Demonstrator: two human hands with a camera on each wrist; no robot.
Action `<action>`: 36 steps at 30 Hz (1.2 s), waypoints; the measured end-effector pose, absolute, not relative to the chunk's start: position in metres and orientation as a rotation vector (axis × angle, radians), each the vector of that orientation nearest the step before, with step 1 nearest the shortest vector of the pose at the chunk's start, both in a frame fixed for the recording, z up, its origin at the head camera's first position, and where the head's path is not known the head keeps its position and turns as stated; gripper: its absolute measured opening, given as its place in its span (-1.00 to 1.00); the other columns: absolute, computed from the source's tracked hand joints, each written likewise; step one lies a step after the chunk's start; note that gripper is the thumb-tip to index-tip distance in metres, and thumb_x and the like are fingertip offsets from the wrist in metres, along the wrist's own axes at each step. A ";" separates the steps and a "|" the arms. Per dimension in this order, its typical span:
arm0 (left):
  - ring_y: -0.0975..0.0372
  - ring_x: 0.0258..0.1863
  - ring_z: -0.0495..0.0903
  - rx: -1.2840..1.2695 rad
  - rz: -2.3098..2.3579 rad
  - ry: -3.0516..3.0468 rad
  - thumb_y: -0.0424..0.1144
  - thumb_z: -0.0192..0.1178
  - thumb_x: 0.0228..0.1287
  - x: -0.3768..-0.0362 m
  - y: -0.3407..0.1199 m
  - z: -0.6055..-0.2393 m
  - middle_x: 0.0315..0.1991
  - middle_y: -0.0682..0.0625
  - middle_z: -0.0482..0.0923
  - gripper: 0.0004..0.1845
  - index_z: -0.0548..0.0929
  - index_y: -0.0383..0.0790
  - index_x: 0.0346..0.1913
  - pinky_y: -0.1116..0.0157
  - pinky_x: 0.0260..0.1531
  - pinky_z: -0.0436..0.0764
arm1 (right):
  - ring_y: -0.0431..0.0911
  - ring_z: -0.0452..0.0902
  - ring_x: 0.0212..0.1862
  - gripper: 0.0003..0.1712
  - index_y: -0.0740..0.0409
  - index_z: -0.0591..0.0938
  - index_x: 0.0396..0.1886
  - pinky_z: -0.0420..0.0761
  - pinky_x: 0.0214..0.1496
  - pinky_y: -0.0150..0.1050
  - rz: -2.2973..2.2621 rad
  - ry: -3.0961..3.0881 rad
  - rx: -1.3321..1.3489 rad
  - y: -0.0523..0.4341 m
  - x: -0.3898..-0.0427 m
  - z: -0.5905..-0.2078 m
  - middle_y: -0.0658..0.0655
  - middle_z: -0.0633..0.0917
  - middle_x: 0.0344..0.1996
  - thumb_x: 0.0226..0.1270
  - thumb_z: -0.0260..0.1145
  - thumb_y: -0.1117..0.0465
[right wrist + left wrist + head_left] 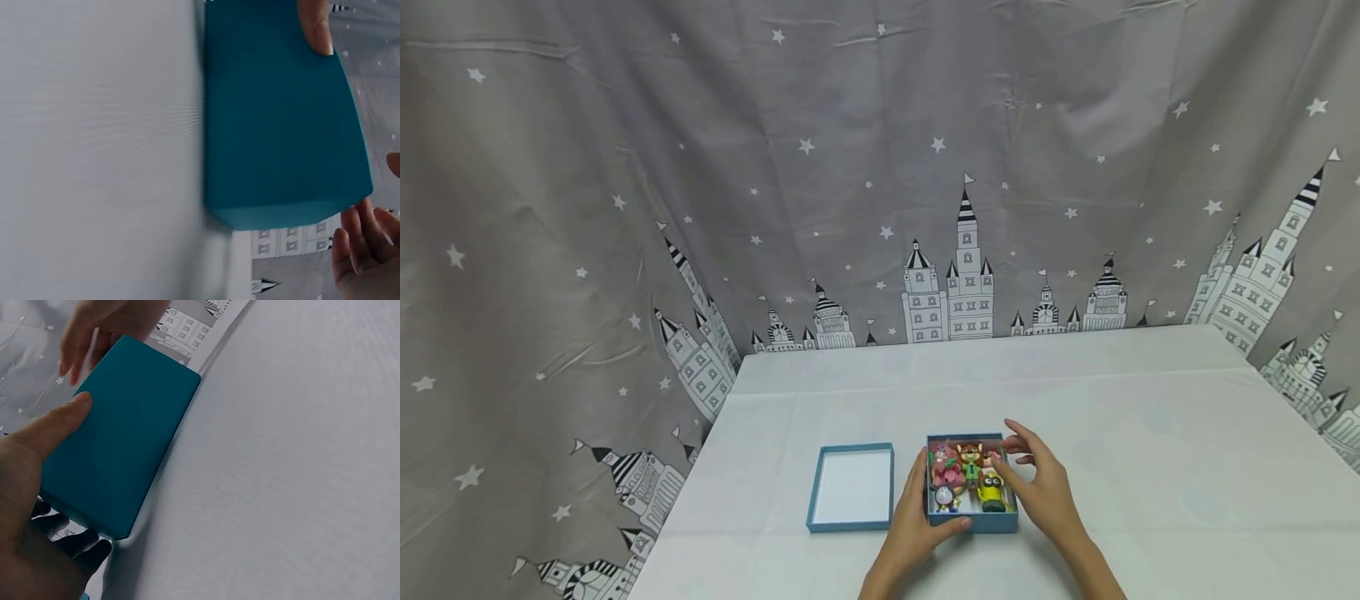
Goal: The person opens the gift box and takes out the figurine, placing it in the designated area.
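Looking down from the head view, a small blue box point(972, 522) sits on the white counter point(1150, 433) close to its near edge, about midway between the left and right edges. The left hand point(917, 521) grips the box's left wall, thumb pressed along the near wall. The right hand point(1037, 483) hovers over the box's right side with fingers spread and relaxed, holding nothing. Inside the box lie small toy figures: a pink one point(947, 473), a fox-like one point(972, 460), a yellow one point(992, 490) and a white-and-blue one point(945, 498). Just left of the box, apart from it, the blue lid point(851, 487) lies open side up. Bare counter stretches right of the box and behind it to the far edge, where a star-and-castle curtain point(775, 167) hangs (it also drapes past the left edge).

From the left wrist, the box point(119, 450) shows one flat teal wall, the left hand point(37, 506) wrapped round it: thumb on the near face, fingers curled beneath the lower corner. The right hand point(94, 331) shows beyond the box's far corner. Open white counter point(300, 475) fills the rest.

From the right wrist, the box point(281, 119) stands against blurred counter point(94, 150); the left hand's thumb tip point(315, 28) rests on its upper edge. The right hand point(365, 250) lies loose and open just off the lower corner, whether touching I cannot tell.
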State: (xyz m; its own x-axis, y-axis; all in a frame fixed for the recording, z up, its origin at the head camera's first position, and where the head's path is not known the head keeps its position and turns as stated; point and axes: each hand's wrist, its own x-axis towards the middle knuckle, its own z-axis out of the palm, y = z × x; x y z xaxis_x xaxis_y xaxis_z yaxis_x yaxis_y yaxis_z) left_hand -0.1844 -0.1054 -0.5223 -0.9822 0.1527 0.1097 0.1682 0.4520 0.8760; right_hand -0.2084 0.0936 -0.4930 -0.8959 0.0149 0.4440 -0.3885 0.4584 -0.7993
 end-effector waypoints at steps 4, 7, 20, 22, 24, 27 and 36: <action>-0.12 0.34 0.03 -0.300 -1.617 -2.663 0.11 0.42 -0.13 -0.184 -0.106 -0.522 0.41 -0.25 -0.04 0.19 -0.10 -0.19 0.45 -0.12 0.24 0.11 | -0.25 0.47 -0.41 -0.39 0.18 0.45 0.18 0.49 -0.39 -0.35 1.384 -2.285 0.440 0.085 -0.215 -0.485 -0.10 0.58 -0.47 0.09 0.40 0.29; -0.12 0.34 0.04 -0.303 -1.622 -2.660 0.11 0.41 -0.12 -0.184 -0.106 -0.521 0.41 -0.26 -0.04 0.18 -0.10 -0.18 0.46 -0.12 0.24 0.12 | -0.32 0.29 -0.65 -0.48 0.16 0.51 0.11 0.36 -0.64 -0.41 1.405 -2.310 0.505 0.076 -0.219 -0.480 -0.19 0.44 -0.69 0.10 0.39 0.28; -0.10 0.33 0.09 -0.348 -1.629 -2.640 0.14 0.36 -0.07 -0.183 -0.108 -0.521 0.40 -0.26 -0.03 0.15 -0.11 -0.20 0.45 -0.08 0.23 0.18 | -0.32 0.00 -0.74 -0.50 0.11 0.63 -0.04 0.06 -0.70 -0.46 1.222 -2.653 0.487 0.049 -0.234 -0.482 -0.18 0.17 -0.85 0.01 0.45 0.00; -0.10 0.33 0.09 -0.353 -1.626 -2.637 0.14 0.36 -0.06 -0.183 -0.108 -0.521 0.40 -0.27 -0.02 0.15 -0.11 -0.20 0.45 -0.09 0.23 0.18 | -0.31 -0.01 -0.75 -0.48 0.12 0.64 -0.06 0.03 -0.72 -0.46 1.195 -2.661 0.481 0.047 -0.234 -0.483 -0.17 0.19 -0.87 -0.02 0.46 -0.03; -0.10 0.33 0.09 -0.356 -1.624 -2.635 0.13 0.36 -0.06 -0.183 -0.108 -0.521 0.40 -0.26 -0.02 0.14 -0.11 -0.21 0.45 -0.09 0.23 0.18 | -0.30 0.06 -0.75 -0.47 0.12 0.65 -0.08 0.08 -0.72 -0.45 1.165 -2.662 0.462 0.046 -0.234 -0.484 -0.17 0.26 -0.85 -0.04 0.46 -0.06; -0.10 0.33 0.09 -0.357 -1.621 -2.635 0.12 0.37 -0.06 -0.183 -0.108 -0.520 0.40 -0.25 -0.03 0.14 -0.11 -0.21 0.45 -0.09 0.23 0.18 | -0.29 0.19 -0.71 -0.46 0.10 0.66 -0.11 0.21 -0.68 -0.44 1.118 -2.667 0.437 0.044 -0.234 -0.484 -0.15 0.46 -0.76 -0.07 0.47 -0.10; -0.09 0.33 0.10 -0.355 -1.612 -2.638 0.14 0.35 -0.05 -0.184 -0.107 -0.522 0.41 -0.24 -0.03 0.14 -0.11 -0.20 0.45 -0.08 0.23 0.19 | -0.27 0.29 -0.62 -0.49 0.07 0.66 -0.13 0.35 -0.58 -0.40 0.993 -2.733 0.407 0.041 -0.236 -0.487 -0.07 0.65 -0.56 -0.08 0.48 -0.08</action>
State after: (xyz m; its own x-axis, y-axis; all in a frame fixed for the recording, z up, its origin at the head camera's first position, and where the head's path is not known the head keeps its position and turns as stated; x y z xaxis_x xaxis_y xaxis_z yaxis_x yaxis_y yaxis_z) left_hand -0.1836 -0.1074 -0.5216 -0.9735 0.1779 0.1435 0.2089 0.4375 0.8746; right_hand -0.2365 0.0412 -0.4869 -0.9410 -0.1859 0.2829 -0.3242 0.7357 -0.5947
